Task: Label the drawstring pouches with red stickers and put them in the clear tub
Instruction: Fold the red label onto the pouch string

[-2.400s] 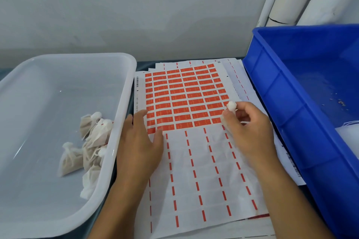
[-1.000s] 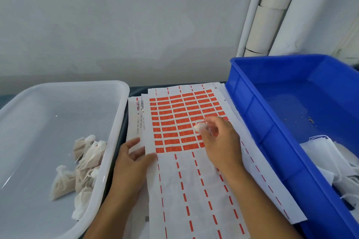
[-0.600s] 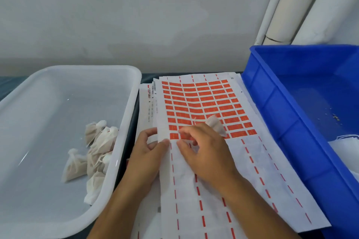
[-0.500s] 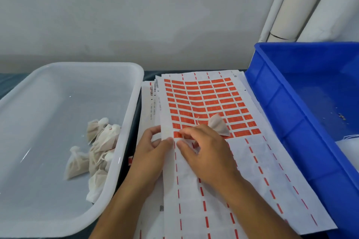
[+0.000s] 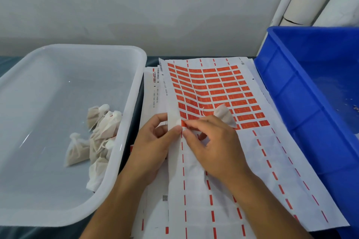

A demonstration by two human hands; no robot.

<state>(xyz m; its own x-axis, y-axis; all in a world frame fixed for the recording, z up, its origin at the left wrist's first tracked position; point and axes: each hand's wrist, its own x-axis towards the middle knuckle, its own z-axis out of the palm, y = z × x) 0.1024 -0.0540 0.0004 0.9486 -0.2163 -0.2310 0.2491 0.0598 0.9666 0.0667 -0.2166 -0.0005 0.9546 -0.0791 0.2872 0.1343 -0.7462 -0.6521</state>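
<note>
The clear tub [image 5: 124, 60] fills the left of the frame, with a heap of labelled pouches [image 5: 97, 137] inside near its right wall. The blue bin [image 5: 281, 91] sits at right. Between them the sticker sheet [image 5: 213, 87] lies on the table. My left hand [image 5: 153, 147] pinches the sheet's left edge. My right hand [image 5: 213, 147] holds a pouch [image 5: 223, 114] while its fingers [image 5: 189, 123] pinch a red sticker [image 5: 183, 123] at mid-frame.

red stickers [image 5: 217, 91] — grid, blue bin [image 5: 310, 91]
</note>
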